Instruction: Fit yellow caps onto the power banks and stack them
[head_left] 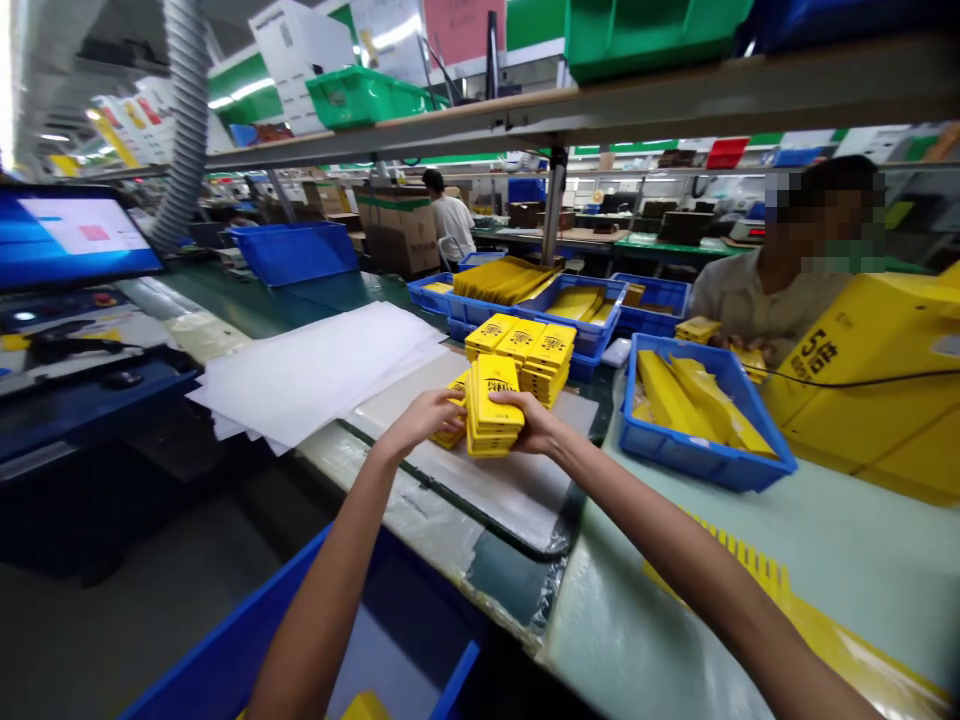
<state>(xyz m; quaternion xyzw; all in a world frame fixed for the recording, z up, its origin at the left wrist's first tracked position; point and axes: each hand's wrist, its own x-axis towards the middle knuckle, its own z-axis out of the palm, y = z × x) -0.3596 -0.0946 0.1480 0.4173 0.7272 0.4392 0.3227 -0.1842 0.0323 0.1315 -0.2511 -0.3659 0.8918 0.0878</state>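
A stack of small yellow boxes (493,410) with dark print stands tilted between my hands. My right hand (536,425) grips it from the right, thumb on the top box and fingers wrapped round the side. On the other side, my left hand (421,422) has its fingers bent round more yellow boxes (450,438), lower and partly hidden behind the held stack. Just behind them, several neat stacks of the same yellow boxes (519,345) sit close together. All of this is over a pale, plastic-covered board (517,492) on the bench.
White sheets (322,370) lie to the left. Blue bins (709,465) with yellow packaging stand behind and right. A large blue bin (457,680) is below the bench edge. A co-worker (765,290) sits across, beside a big yellow carton (877,400). A shelf (510,115) runs overhead.
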